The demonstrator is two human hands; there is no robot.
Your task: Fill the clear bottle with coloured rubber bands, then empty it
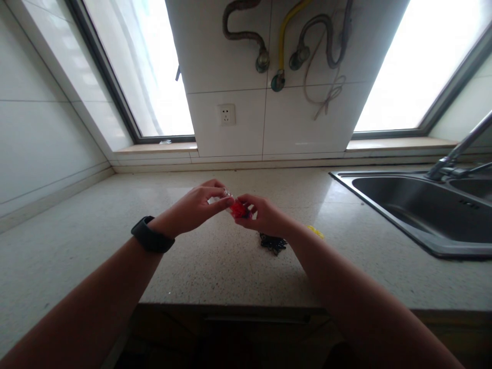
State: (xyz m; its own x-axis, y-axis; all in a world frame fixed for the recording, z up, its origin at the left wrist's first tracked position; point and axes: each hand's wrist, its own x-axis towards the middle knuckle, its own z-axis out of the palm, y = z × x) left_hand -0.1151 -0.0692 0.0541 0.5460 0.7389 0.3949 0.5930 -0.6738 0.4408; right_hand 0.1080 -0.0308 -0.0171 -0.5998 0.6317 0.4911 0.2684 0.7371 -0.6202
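Both my hands meet above the speckled countertop (pixel 115 241). My left hand (pixel 196 207), with a black band on its wrist, pinches a small clear piece (pixel 227 194) between thumb and fingers. My right hand (pixel 265 215) is closed on a small red object (pixel 238 209) that touches the clear piece. I cannot make out what the red object is. Below my right wrist a dark small item (pixel 272 242) lies on the counter, and a small yellow piece (pixel 315 231) lies just to its right.
A steel sink (pixel 407 205) with a tap (pixel 457 151) is set in the counter at the right. A tiled wall with a socket (pixel 226 114) and hoses (pixel 284 46) stands behind, between two bright windows. The counter's front edge runs below my forearms.
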